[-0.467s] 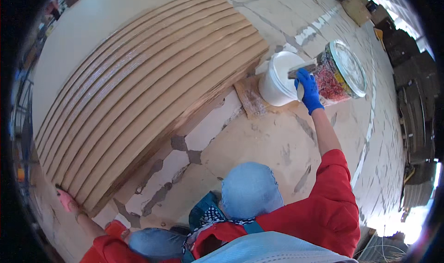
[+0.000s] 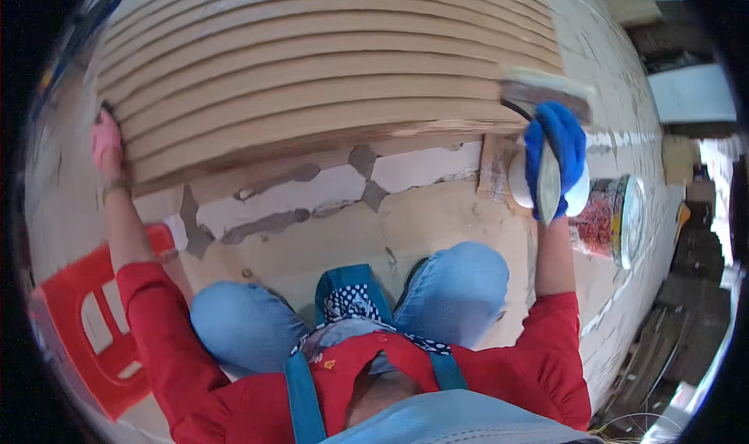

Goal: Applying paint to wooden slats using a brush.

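Observation:
A wide flat brush, blurred by motion, is in my blue-gloved right hand. My fingers wrap its pale handle, and its head is over the near right end of a stack of tan boards. The boards overlap in steps, leaving long parallel strips; some far strips look shiny. My left hand, in a pink glove, rests against the stack's left end, its fingers stretched along the edge. A white bucket stands below my right hand, partly hidden by it.
A paint-stained bucket stands right of the white one. At my left is a red plastic stool. My knees are bent before the stack, above a worn tan floor. Dark stacked material lines the far right.
My right hand has brought the brush from above the white bucket over to the boards' right end. My left hand stays at the left end. The view has turned, showing the red stool.

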{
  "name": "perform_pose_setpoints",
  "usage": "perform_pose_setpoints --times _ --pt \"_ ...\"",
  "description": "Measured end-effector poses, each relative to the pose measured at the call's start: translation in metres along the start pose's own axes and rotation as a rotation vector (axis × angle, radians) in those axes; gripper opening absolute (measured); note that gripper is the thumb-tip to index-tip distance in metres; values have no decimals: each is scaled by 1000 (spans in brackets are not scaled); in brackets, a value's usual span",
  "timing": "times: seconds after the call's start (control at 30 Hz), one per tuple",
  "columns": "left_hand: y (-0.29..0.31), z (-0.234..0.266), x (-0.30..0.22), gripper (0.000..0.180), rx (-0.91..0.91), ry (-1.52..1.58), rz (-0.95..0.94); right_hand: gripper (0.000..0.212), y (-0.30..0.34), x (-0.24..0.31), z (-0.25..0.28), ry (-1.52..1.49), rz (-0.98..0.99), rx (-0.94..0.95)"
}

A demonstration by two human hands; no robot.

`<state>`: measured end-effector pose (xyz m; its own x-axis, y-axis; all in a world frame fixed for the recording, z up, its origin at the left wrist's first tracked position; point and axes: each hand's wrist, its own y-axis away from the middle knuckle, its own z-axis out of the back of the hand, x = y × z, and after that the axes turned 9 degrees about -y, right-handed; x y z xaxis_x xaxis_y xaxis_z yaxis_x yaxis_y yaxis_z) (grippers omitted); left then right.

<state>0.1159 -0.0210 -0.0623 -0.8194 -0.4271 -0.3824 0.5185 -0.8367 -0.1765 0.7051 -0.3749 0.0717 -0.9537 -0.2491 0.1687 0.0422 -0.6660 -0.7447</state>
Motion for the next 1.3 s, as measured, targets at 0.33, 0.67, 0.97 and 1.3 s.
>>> perform_pose_setpoints --times 0.33,0.67,0.97,1.3 --pt "-1 21 8 74 -100 -88 59 21 -93 84 -190 -931 -489 285" --pt "-1 26 7 70 -137 -187 81 30 -144 84 -237 -692 -297 336" --pt "5 29 9 68 -127 -132 78 36 -107 141 -260 -669 -300 431" --pt "18 33 -17 64 -128 -157 66 38 -231 108 -348 258 532 -19"
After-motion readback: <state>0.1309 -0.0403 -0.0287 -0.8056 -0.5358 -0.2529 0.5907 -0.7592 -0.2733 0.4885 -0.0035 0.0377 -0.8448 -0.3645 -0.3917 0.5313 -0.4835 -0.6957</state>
